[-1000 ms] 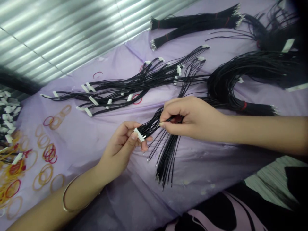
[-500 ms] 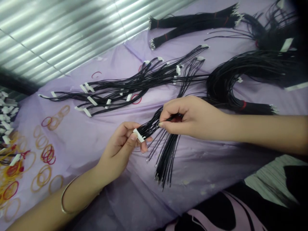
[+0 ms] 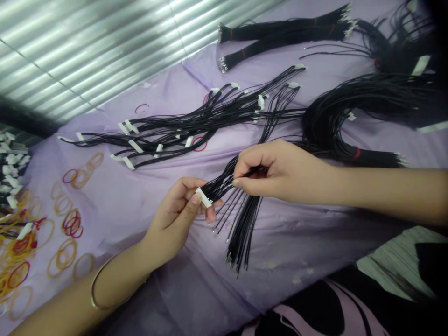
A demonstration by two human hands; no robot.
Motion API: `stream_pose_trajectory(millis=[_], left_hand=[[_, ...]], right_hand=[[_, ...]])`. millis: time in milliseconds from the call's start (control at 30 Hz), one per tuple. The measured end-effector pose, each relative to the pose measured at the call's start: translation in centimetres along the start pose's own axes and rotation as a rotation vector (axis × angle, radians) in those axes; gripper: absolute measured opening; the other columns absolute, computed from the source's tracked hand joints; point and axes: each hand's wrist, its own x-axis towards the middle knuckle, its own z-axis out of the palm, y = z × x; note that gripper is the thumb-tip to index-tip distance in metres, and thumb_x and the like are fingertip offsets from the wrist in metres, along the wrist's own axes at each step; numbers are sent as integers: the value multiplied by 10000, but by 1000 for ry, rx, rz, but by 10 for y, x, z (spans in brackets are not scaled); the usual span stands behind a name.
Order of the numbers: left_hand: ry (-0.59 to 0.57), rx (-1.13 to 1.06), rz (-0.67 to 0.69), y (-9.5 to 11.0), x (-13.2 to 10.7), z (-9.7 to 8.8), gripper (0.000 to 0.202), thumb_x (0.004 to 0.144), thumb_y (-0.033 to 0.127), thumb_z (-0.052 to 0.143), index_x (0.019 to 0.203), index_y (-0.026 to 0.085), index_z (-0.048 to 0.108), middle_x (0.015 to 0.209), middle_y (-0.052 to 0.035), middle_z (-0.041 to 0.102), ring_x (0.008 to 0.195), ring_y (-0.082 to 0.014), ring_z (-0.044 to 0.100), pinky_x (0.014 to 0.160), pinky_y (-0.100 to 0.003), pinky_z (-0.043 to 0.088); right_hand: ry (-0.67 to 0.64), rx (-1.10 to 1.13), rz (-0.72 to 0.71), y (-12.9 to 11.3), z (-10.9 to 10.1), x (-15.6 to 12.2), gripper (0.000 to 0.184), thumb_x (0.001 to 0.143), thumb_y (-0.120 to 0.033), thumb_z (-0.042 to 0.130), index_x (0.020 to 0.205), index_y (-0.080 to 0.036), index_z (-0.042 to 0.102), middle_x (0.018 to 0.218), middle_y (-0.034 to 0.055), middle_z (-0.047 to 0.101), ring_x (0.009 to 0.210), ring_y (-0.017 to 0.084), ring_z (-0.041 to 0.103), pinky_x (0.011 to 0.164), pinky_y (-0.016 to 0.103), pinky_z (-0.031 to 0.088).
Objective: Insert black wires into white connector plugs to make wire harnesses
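My left hand (image 3: 182, 205) pinches a white connector (image 3: 204, 197) between thumb and fingers. Several black wires (image 3: 220, 183) run from the connector toward my right hand (image 3: 266, 170). Thumb and forefinger of that hand are pressed together on black wire just right of the connector; how many strands they grip is hidden. Below the right hand, a loose fan of black wires (image 3: 241, 228) hangs down over the cloth with bare metal terminals at the ends. Behind both hands lie finished-looking black wire harnesses (image 3: 196, 122) with white connectors at their ends.
A purple cloth (image 3: 115, 196) covers the table. Yellow and red rubber bands (image 3: 72, 223) lie at the left, beside a heap of white connectors (image 3: 12, 168). Tied black wire bundles (image 3: 280, 35) lie at the back; a curved bundle (image 3: 322, 116) is at the right. Corrugated metal (image 3: 87, 51) stands behind.
The view has shifted very slightly. Both hands keep their hold on the connector and wire, with no clear movement between them.
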Motion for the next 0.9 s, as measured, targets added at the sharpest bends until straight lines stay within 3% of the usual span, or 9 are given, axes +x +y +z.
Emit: stream_pose_trajectory(millis=[233, 900], left_hand=[[6, -5, 6, 1, 0, 0, 208, 996, 156, 342, 1160, 208, 459, 826, -11, 601, 790, -68, 591, 753, -196, 486], [2, 27, -3, 0, 0, -1, 201, 993, 176, 360, 1166, 212, 456, 858, -23, 625, 767, -84, 593, 746, -225, 479]], right_hand=[[57, -139, -127, 4, 3, 0, 63, 696, -81, 589, 642, -112, 592, 611, -33, 553, 559, 41, 464, 529, 163, 360], [146, -184, -195, 6, 8, -2, 106, 747, -113, 593, 644, -103, 571, 592, -36, 519, 536, 18, 431, 506, 130, 344]])
